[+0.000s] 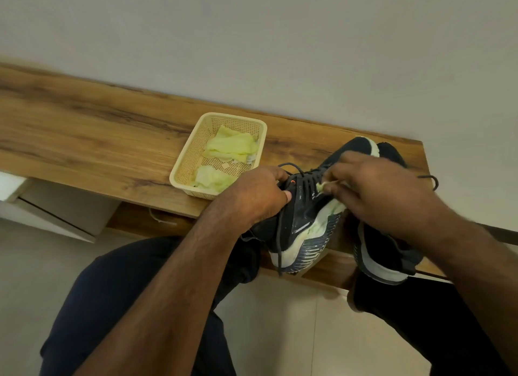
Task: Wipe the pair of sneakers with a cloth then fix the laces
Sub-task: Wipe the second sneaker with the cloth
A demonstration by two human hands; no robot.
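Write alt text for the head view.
A person's left hand steadies a dark sneaker on a wooden bench while the right hand rubs a pale green cloth along its laces. The second sneaker stands beside it.

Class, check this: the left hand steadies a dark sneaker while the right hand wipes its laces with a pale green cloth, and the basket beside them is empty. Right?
Not quite. The head view shows the basket holds pale green cloths; it is not empty. The rest stands.

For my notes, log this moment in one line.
step: wiping | left hand: holds sneaker | right hand: cloth on laces | other sneaker: waiting
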